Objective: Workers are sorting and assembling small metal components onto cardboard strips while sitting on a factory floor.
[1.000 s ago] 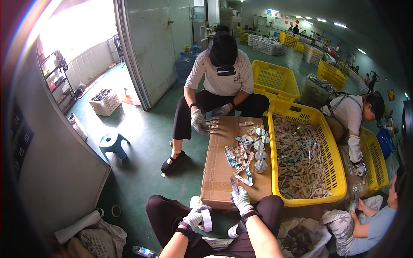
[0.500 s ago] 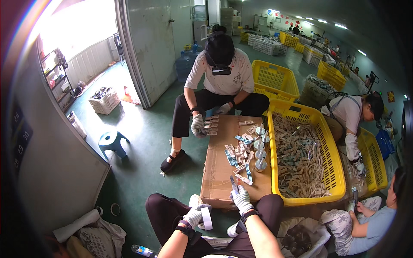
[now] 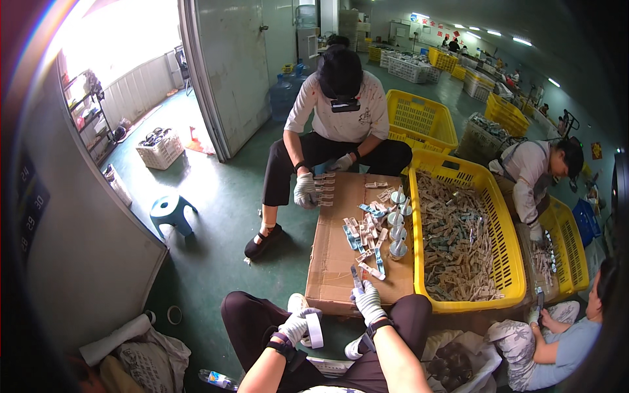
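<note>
My left hand [image 3: 295,325], in a striped glove, is closed around a roll of white tape [image 3: 315,330] above my lap. In my gloved right hand [image 3: 368,302] is a slim knife-like tool [image 3: 356,277], its grey tip pointing away over the near edge of the cardboard box [image 3: 334,262]. Just past that tip lies a pile of pink, white and blue plastic clips [image 3: 367,236]. Beside the pile stand several pale round-topped pieces with upright stems [image 3: 397,233]. At the box's far left edge, an opposite co-worker's gloved hand [image 3: 305,190] is by a row of clips [image 3: 324,189].
A large yellow crate [image 3: 472,304] full of clips stands right of the box. Another yellow crate [image 3: 419,121] is behind it. Two people sit at the right, near a further crate [image 3: 569,242]. A blue stool [image 3: 173,215] and a water bottle [image 3: 218,380] are on the floor.
The co-worker at the far right has lowered their head and drawn their gloved hand back and up a little. My hands stay nearly still, holding the same things; the view has shifted slightly.
</note>
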Tool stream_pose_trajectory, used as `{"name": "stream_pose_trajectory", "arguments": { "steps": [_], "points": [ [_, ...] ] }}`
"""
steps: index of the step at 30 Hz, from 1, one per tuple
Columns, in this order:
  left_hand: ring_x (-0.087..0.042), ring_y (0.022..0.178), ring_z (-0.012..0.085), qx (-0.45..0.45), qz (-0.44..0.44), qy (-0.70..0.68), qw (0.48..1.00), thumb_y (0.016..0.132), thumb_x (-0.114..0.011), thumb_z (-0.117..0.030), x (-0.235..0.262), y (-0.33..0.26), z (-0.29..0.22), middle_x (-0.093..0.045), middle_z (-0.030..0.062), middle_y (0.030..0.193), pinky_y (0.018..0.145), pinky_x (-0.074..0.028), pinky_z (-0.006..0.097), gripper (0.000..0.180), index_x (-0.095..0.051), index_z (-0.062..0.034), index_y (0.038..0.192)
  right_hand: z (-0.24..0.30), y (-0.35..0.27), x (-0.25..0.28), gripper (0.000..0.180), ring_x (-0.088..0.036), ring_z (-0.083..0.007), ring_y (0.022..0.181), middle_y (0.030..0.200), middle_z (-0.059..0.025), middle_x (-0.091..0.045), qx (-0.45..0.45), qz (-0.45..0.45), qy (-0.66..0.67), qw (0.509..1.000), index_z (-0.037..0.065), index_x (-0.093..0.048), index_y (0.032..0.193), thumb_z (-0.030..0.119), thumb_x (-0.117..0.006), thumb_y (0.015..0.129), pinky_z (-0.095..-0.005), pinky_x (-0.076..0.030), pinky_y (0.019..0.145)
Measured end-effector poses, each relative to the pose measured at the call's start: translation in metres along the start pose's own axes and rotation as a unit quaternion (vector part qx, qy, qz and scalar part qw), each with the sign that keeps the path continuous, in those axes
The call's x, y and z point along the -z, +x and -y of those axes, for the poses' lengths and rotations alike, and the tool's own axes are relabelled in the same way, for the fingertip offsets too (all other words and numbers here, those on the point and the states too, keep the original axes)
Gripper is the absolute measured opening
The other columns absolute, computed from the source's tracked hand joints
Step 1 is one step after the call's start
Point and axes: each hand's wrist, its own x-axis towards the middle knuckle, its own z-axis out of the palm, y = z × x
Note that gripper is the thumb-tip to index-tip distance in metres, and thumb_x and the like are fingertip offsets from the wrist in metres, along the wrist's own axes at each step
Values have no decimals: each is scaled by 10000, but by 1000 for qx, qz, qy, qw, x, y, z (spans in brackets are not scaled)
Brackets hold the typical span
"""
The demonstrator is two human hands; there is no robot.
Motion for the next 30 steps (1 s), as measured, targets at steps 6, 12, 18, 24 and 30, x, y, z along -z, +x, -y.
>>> {"name": "stream_pose_trajectory", "arguments": {
  "steps": [6, 12, 18, 24, 30],
  "points": [
    [-597, 847, 115, -6, -5, 39, 999, 814, -650, 55, -1, 2, 1, -647, 4, 938, 742, -496, 244, 265, -663, -55, 1054, -9, 5, 1, 63, -572, -90, 588, 736, -5, -592, 1, 2, 6, 1000, 69, -540, 959, 50, -545, 899, -256, -491, 530],
    [-598, 857, 113, -12, -5, 44, 999, 820, -654, 41, 2, 2, 1, -650, 5, 942, 748, -496, 245, 253, -667, -58, 1052, -3, 1, -2, 104, -605, -140, 583, 690, -55, -622, 4, -7, 12, 1000, 26, -568, 966, 88, -559, 884, -315, -494, 564],
    [-602, 840, 112, 2, -12, 31, 999, 837, -648, 28, -4, -2, -1, -652, 7, 935, 727, -500, 246, 239, -664, -59, 1059, -6, 2, 0, 115, -607, -144, 587, 701, -55, -618, 11, -15, 10, 1000, 23, -573, 971, 93, -557, 881, -318, -497, 571],
    [-605, 840, 117, -14, -5, 44, 999, 845, -637, 30, 1, 1, 2, -653, 9, 940, 730, -500, 246, 234, -663, -59, 1060, -3, 0, -2, 117, -611, -150, 581, 700, -61, -619, 17, -15, -12, 1000, 20, -573, 968, 93, -554, 878, -326, -503, 568],
    [-604, 866, 124, -4, -18, 68, 998, 835, -651, 19, -4, -4, -3, -655, 13, 966, 763, -500, 252, 243, -668, -65, 1063, -2, 0, -2, 62, -580, -93, 584, 708, -9, -598, 8, -10, -11, 1000, 58, -558, 954, 54, -560, 893, -265, -488, 536]
  ]
}}
